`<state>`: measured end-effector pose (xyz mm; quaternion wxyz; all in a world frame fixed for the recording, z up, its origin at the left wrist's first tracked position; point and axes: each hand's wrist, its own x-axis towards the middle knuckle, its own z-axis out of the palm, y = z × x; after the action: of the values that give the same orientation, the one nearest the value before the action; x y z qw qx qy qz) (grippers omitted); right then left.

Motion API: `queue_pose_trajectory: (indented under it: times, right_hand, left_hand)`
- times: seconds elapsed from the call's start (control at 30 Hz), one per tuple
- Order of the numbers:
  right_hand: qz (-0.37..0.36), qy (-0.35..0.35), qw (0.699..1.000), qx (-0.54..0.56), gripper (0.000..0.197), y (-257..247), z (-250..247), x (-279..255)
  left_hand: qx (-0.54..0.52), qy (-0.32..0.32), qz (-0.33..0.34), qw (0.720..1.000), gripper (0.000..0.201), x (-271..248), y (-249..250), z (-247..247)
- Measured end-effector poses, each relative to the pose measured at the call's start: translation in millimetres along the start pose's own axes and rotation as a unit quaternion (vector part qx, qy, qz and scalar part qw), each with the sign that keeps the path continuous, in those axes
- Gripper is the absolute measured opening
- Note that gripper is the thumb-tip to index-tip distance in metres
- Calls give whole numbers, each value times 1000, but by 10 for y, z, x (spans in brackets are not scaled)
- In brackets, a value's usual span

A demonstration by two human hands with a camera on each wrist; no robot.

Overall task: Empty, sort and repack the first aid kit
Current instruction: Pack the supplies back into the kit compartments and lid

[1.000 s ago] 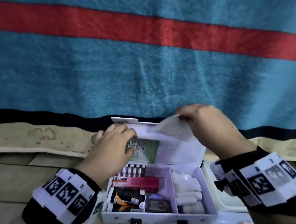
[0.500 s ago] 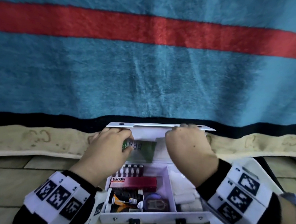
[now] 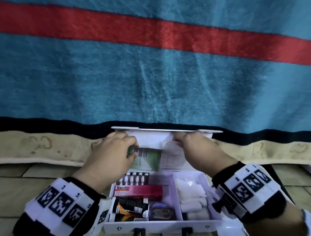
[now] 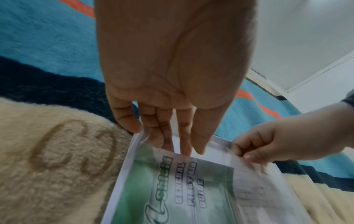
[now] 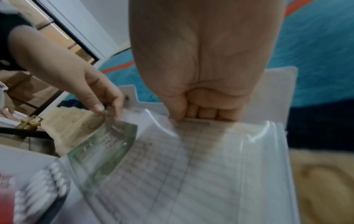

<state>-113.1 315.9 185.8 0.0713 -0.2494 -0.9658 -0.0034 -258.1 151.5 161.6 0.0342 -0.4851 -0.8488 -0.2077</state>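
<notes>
The white first aid kit (image 3: 165,222) lies open on the floor with its lid (image 3: 150,137) upright. A clear pocket in the lid holds a green first aid guide (image 3: 149,160) (image 4: 172,189) and a white printed sheet (image 3: 172,157) (image 5: 191,166). My left hand (image 3: 132,148) (image 5: 107,110) pinches the pocket's clear front edge above the guide. My right hand (image 3: 176,141) (image 5: 178,119) pinches the sheet's top edge with curled fingers. The tray holds a red Bacidin box (image 3: 138,190), a blister strip (image 3: 135,179), dark bottles (image 3: 130,208) and white gauze (image 3: 191,191).
A blue blanket with a red stripe (image 3: 152,82) hangs behind the kit, its cream border (image 3: 35,145) lying on the wooden floor (image 3: 16,183). Another white container (image 3: 232,230) sits at the kit's right, under my right forearm.
My right hand came down from above the lid with the white sheet, which now sits low in the lid pocket beside the guide. My left hand stayed at the pocket's top edge.
</notes>
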Motion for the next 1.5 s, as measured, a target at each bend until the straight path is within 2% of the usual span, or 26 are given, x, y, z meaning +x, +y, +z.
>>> queue_pose_trajectory:
  times: [0.1,0.27,0.5,0.67,0.93,1.03,1.13,1.2,1.3,1.37,1.5]
  right_hand:
    - [12,9,999,32,15,21,43,-46]
    - [11,31,986,166,11,98,50,-13]
    - [39,36,986,159,13,84,75,-19]
    - [13,27,987,157,20,48,129,-53]
    - [33,27,982,184,12,36,161,-70]
    - [37,28,979,197,19,49,198,-59]
    - [40,40,980,193,17,50,214,-54]
    - [29,65,986,148,15,18,188,-79]
    - [-6,110,991,73,30,24,156,-137]
    - [-5,104,991,81,39,59,75,-238]
    - [22,97,986,131,33,198,-231,-633]
  left_hand:
    - [2,-4,-2,1000,18,-2,-10,4]
    - [-5,-11,-5,1000,22,-11,-15,-1]
    - [-3,-19,-11,1000,23,-8,-8,-3]
    - [-3,-16,-7,1000,18,-15,0,2]
    - [1,-6,-6,1000,13,-8,-22,25]
    - [-2,-5,-8,1000,11,-23,-25,35]
    - [1,-7,-9,1000,15,-29,-13,26]
    - [3,-11,-4,1000,20,-24,-2,-6]
    - [-31,-7,15,999,28,-51,2,-58]
    - [-60,11,28,998,31,-116,28,-79]
    - [-39,15,57,998,31,-285,199,-30]
